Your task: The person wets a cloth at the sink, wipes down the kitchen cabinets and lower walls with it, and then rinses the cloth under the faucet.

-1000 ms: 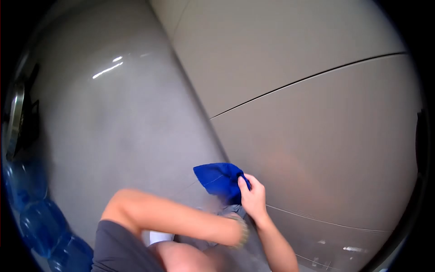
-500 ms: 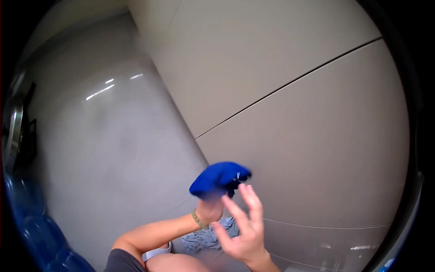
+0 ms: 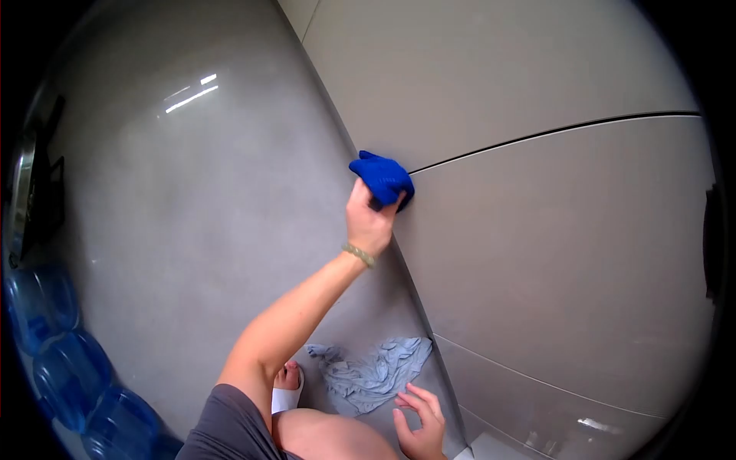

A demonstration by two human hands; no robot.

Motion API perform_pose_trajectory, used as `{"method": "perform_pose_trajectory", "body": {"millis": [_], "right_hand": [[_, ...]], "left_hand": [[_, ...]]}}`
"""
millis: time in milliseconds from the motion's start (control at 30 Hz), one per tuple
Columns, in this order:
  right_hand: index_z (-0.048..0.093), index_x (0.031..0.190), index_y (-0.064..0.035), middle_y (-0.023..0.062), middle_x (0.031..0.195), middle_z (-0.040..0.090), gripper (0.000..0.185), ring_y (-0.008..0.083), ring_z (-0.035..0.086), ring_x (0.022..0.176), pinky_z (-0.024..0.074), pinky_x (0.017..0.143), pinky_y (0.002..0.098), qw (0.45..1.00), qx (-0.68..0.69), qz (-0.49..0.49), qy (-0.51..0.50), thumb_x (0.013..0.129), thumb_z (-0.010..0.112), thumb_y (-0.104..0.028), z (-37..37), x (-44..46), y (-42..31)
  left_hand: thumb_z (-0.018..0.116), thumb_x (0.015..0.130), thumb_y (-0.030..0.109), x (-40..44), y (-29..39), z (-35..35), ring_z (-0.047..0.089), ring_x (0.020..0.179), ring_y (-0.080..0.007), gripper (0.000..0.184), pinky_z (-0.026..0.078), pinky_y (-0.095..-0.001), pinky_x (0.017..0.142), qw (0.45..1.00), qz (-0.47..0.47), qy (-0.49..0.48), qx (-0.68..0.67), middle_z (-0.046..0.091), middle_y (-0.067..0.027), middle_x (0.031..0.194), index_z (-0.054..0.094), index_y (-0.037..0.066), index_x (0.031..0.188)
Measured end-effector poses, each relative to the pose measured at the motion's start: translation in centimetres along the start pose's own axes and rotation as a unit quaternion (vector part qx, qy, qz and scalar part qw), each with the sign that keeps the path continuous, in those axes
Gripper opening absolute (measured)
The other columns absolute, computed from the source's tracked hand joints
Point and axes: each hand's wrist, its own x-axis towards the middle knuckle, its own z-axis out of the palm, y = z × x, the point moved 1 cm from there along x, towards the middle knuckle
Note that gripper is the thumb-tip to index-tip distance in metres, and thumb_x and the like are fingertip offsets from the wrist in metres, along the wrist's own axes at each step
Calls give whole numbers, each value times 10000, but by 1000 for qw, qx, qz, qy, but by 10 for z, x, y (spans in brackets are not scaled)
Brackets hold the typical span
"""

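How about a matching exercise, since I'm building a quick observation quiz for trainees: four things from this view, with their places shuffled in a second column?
Things
1. bracelet
2. blue cloth
3. grey-blue cloth
4. blue see-through containers

Places
A. crumpled on the floor near the white slipper
B. along the left edge of the picture
C. in the fingers of the left hand
D. around the left wrist

Pairs: 1-D, 2-C, 3-A, 4-B
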Motion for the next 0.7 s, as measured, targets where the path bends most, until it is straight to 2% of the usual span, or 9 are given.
{"method": "perform_pose_trajectory", "body": {"millis": [100,200,333,367,433,500,533,633,700], "right_hand": [[674,1124,11,181,1246,599,273,261,661,1041,525,918,323,1000,0,8,-10,851,684,14,5,-13,9],[651,1152,29,160,1268,576,266,225,659,1036,520,911,297,991,107,75,-9,886,648,29,17,-24,24],[631,1167,44,146,1280,555,260,207,655,1034,523,909,302,990,116,81,-19,908,623,36,25,-26,31],[630,1165,45,147,1278,556,258,208,655,1034,523,910,303,990,112,81,-19,907,625,36,26,-26,30],[630,1160,46,148,1276,556,254,208,653,1036,523,910,304,991,111,78,-19,906,626,36,27,-27,30],[629,1156,47,148,1278,555,249,207,651,1040,524,911,304,991,116,68,-16,907,626,38,30,-27,33],[629,1155,48,148,1278,555,248,207,650,1041,524,911,303,990,119,70,-17,907,626,38,31,-26,33],[628,1154,49,147,1278,556,247,205,646,1046,525,910,300,989,128,73,-21,907,628,37,34,-27,35],[628,1156,49,147,1278,556,249,202,642,1049,526,908,298,988,136,68,-19,907,631,35,34,-27,36]], "left_hand": [[741,831,32,11,-22,-8,616,936,-183,164,496,-307,846,992,-114,25,-55,643,-84,1013,645,-1,960],[767,849,92,-1,-16,-4,619,883,-104,232,502,-272,838,999,-4,1,32,691,-16,944,671,23,1048],[752,842,96,13,-33,-11,617,874,-104,198,506,-283,832,998,-59,28,14,691,-24,946,680,5,1002],[746,826,98,16,-38,-12,613,803,-208,197,498,-327,785,995,-91,50,3,640,-100,900,651,-10,961],[744,823,99,13,-31,-13,608,808,-212,199,496,-332,782,990,-116,53,66,630,-101,893,648,-7,962],[741,822,92,1,-12,-4,603,811,-217,199,492,-335,783,998,-19,21,54,619,-103,886,640,-5,963],[752,844,120,0,-10,-2,607,859,-114,201,502,-290,810,996,29,16,80,684,-20,924,658,9,982],[748,817,88,9,-31,-8,615,848,-190,199,496,-317,802,999,-34,22,16,643,-84,905,635,5,957],[744,825,97,20,-45,-17,614,807,-162,186,501,-305,780,989,-130,65,-13,648,-78,830,639,0,944]]}}
